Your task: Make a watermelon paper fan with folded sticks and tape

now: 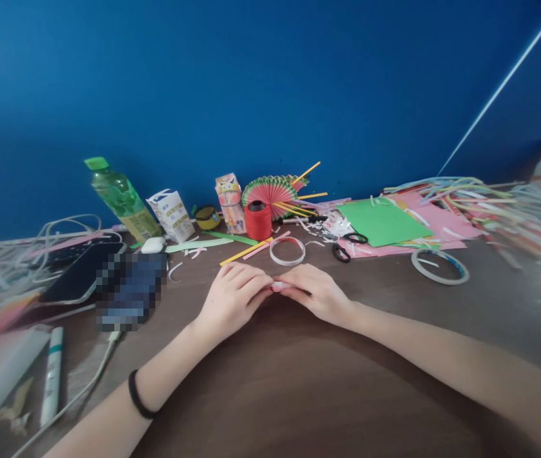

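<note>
My left hand (236, 294) and my right hand (320, 294) meet over the middle of the table, with fingertips pinched together. Between them is a small white and red piece (278, 287), perhaps folded paper; the fingers hide most of it. Each hand grips one end. Just beyond the fingertips lies a narrow roll of tape (287, 263). Behind that stands a red spool of thread (257, 224), in front of a green and pink pleated paper fan (263, 189). Yellow and pink paper strips (246, 252) lie beyond my left hand.
Black-handled scissors (341, 254), green paper (384, 224) and another tape roll (442, 280) lie to the right. On the left are a green bottle (120, 198), a carton (173, 217), a phone (131, 292) with a cable (101, 369), and a marker (52, 381). A blue wall (270, 83) rises behind.
</note>
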Action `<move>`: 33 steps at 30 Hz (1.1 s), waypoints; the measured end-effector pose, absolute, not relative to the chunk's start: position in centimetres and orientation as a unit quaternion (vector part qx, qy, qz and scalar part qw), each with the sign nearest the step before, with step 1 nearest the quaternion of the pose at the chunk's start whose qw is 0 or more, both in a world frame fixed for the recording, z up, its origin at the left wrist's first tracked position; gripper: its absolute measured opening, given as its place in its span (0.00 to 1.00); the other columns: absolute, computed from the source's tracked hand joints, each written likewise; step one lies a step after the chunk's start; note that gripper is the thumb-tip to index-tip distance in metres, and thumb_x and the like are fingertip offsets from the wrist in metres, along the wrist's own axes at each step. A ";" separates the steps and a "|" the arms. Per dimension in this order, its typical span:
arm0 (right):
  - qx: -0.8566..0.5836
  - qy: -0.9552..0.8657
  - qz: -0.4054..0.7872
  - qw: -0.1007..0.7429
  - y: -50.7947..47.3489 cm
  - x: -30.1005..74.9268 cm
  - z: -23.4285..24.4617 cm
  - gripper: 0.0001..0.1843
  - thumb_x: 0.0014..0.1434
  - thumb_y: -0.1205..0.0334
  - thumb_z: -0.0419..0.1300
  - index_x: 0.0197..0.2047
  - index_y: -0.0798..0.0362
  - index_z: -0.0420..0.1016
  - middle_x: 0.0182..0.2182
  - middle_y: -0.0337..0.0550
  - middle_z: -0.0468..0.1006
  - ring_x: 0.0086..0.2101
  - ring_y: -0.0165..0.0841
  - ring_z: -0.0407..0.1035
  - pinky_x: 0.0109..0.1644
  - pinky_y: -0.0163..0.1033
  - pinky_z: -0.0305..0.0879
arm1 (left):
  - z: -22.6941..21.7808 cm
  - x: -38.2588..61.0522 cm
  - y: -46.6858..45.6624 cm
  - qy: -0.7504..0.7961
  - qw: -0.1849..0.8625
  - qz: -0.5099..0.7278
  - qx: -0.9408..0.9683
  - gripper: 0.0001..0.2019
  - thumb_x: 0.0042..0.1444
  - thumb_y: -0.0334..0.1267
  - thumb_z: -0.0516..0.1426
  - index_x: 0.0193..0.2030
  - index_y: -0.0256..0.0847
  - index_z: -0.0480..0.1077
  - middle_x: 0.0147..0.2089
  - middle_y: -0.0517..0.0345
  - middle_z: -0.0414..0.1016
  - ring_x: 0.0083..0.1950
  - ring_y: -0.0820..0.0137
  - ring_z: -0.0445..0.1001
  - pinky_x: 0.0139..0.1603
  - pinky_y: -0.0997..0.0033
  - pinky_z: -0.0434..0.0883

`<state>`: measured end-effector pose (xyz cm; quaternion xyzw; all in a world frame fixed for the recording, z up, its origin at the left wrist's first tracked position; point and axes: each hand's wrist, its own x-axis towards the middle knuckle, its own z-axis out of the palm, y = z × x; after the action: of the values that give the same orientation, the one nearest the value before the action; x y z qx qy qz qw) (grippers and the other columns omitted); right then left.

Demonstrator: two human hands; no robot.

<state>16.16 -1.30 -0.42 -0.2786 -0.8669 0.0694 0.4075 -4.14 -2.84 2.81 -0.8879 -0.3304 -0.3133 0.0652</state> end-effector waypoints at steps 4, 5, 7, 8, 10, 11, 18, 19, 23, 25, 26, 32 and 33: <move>-0.257 -0.862 0.050 0.433 -1.4 16.1 -0.5 0.11 0.59 0.59 0.55 0.43 0.54 0.72 0.36 0.44 0.79 0.36 0.33 0.71 0.43 0.39 0.67 | 2.4 -4.2 -2.7 -0.321 0.121 -0.331 -0.879 0.03 0.56 0.33 0.54 0.38 0.40 0.68 0.35 0.59 0.76 0.37 0.71 0.72 0.41 0.69 0.64; -0.251 -0.862 0.047 0.437 -1.4 16.1 -0.5 0.11 0.58 0.60 0.56 0.43 0.54 0.72 0.36 0.44 0.79 0.36 0.33 0.71 0.42 0.39 0.67 | 2.3 -4.2 -2.6 -0.318 0.127 -0.330 -0.880 0.04 0.56 0.33 0.54 0.39 0.40 0.68 0.36 0.58 0.76 0.37 0.71 0.72 0.40 0.70 0.65; -0.242 -0.860 0.044 0.447 -1.4 16.0 -0.5 0.10 0.58 0.62 0.56 0.43 0.55 0.71 0.36 0.45 0.79 0.36 0.33 0.71 0.42 0.38 0.68 | 2.2 -4.3 -2.6 -0.303 0.149 -0.323 -0.884 0.06 0.57 0.32 0.53 0.41 0.41 0.68 0.37 0.57 0.76 0.36 0.72 0.72 0.40 0.71 0.66; -0.240 -0.858 0.045 0.451 -1.4 16.0 -0.5 0.09 0.58 0.64 0.56 0.43 0.55 0.71 0.36 0.45 0.79 0.35 0.32 0.71 0.42 0.38 0.68 | 2.1 -4.3 -2.6 -0.292 0.166 -0.315 -0.888 0.07 0.57 0.31 0.53 0.41 0.41 0.68 0.37 0.57 0.76 0.36 0.72 0.72 0.39 0.71 0.66; -0.238 -0.857 0.044 0.455 -1.3 16.1 -0.6 0.08 0.58 0.64 0.56 0.42 0.54 0.72 0.35 0.44 0.79 0.35 0.32 0.71 0.41 0.39 0.68 | 2.2 -4.4 -2.7 -0.270 0.200 -0.296 -0.894 0.08 0.57 0.30 0.52 0.42 0.42 0.68 0.37 0.58 0.75 0.35 0.73 0.72 0.38 0.72 0.67; -0.237 -0.858 0.043 0.454 -1.3 16.1 -0.7 0.08 0.58 0.64 0.56 0.41 0.54 0.72 0.35 0.44 0.79 0.35 0.32 0.71 0.41 0.39 0.68 | 2.2 -4.4 -2.7 -0.261 0.214 -0.286 -0.897 0.08 0.57 0.29 0.51 0.41 0.41 0.68 0.37 0.58 0.76 0.34 0.74 0.72 0.38 0.73 0.67; -0.232 -0.859 0.021 0.455 -1.2 16.1 -0.9 0.08 0.57 0.64 0.58 0.41 0.56 0.71 0.33 0.45 0.79 0.33 0.33 0.71 0.39 0.40 0.67 | 2.3 -4.3 -2.9 -0.245 0.234 -0.274 -0.900 0.09 0.57 0.28 0.50 0.42 0.41 0.67 0.38 0.57 0.76 0.34 0.74 0.72 0.38 0.73 0.66; -0.233 -0.857 0.018 0.459 -1.2 16.1 -0.9 0.08 0.57 0.64 0.58 0.40 0.56 0.72 0.33 0.45 0.79 0.33 0.32 0.71 0.39 0.39 0.67 | 2.2 -4.2 -2.9 -0.251 0.224 -0.279 -0.900 0.08 0.57 0.28 0.51 0.42 0.41 0.67 0.39 0.57 0.75 0.35 0.73 0.72 0.39 0.72 0.66; -0.234 -0.854 0.002 0.465 -1.4 16.0 -0.7 0.07 0.57 0.65 0.57 0.40 0.55 0.72 0.34 0.44 0.79 0.34 0.32 0.71 0.40 0.39 0.67 | 1.8 -3.4 -3.3 -0.320 0.114 -0.314 -0.887 0.05 0.57 0.31 0.52 0.41 0.40 0.65 0.39 0.56 0.74 0.39 0.71 0.71 0.42 0.69 0.65; -0.236 -0.858 -0.011 0.457 -1.4 16.0 -0.6 0.08 0.57 0.66 0.57 0.41 0.55 0.72 0.35 0.43 0.79 0.35 0.31 0.72 0.40 0.38 0.67 | 1.9 -3.1 -3.7 -0.377 0.077 -0.337 -0.859 0.05 0.56 0.33 0.54 0.39 0.40 0.65 0.38 0.56 0.73 0.41 0.69 0.70 0.43 0.68 0.64; -0.238 -0.859 -0.020 0.453 -1.4 16.0 -0.6 0.08 0.57 0.66 0.57 0.42 0.56 0.72 0.35 0.44 0.79 0.36 0.32 0.72 0.40 0.38 0.66 | 2.1 -2.9 -4.0 -0.406 0.085 -0.348 -0.841 0.05 0.54 0.34 0.55 0.38 0.40 0.65 0.37 0.55 0.72 0.42 0.67 0.69 0.42 0.66 0.64; -0.250 -0.855 -0.090 0.446 -1.4 16.1 -0.5 0.06 0.57 0.65 0.58 0.38 0.54 0.74 0.36 0.41 0.79 0.37 0.32 0.70 0.39 0.37 0.64 | 2.5 -2.2 -4.8 -0.448 0.037 -0.324 -0.832 0.01 0.54 0.32 0.52 0.33 0.40 0.64 0.27 0.60 0.69 0.31 0.70 0.66 0.34 0.69 0.63; -0.248 -0.856 -0.097 0.442 -1.5 16.1 -0.5 0.05 0.57 0.65 0.58 0.37 0.54 0.74 0.36 0.41 0.79 0.37 0.32 0.69 0.38 0.37 0.63 | 2.4 -2.2 -4.7 -0.455 -0.005 -0.315 -0.833 0.02 0.54 0.31 0.52 0.35 0.40 0.64 0.27 0.61 0.69 0.30 0.71 0.67 0.34 0.70 0.64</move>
<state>16.14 -1.46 -0.51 -0.2483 -0.8563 -0.0972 0.4423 -2.16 -4.72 2.38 -0.8331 -0.4545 -0.3151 -0.0053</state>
